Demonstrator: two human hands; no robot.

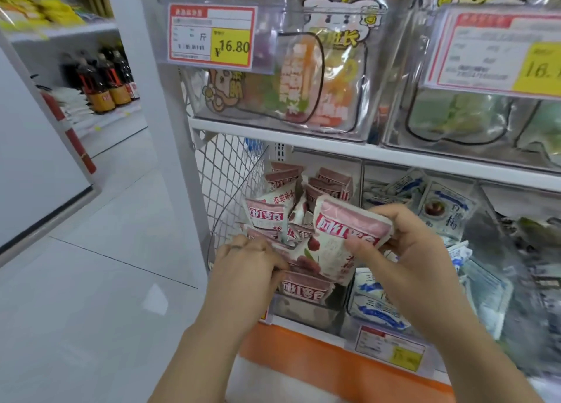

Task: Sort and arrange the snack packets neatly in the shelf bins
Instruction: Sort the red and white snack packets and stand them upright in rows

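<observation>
A: Snack packets, pink and white ones, fill the lower-left bin [303, 314]. Right hand [403, 244] grips one pink packet [343, 238] by its upper right edge, thumb on the face, fingers behind, lifted clear of the heap and tilted. Why tilted, do you reckon?

B: Likely to turn its printed side forward before standing it in a row. Left hand [252, 260] is curled, knuckles up, fingertips pressed into the front of the pile; whether it pinches a packet or only steadies them, I cannot tell.

A: Noted. Held packet sits between the two hands, touching the loose ones below it. Front-most packet [303, 291] lies just under both hands, label facing out.

B: Beyond the hands, more pink packets [331, 184] stand jumbled at the back of the same bin, leaning every way. Right of the right hand, blue and white packets [376, 305] fill the neighbouring bin.

A: Farther up, above the hands, clear bins hold larger pouches behind a price tag [212, 35].
</observation>
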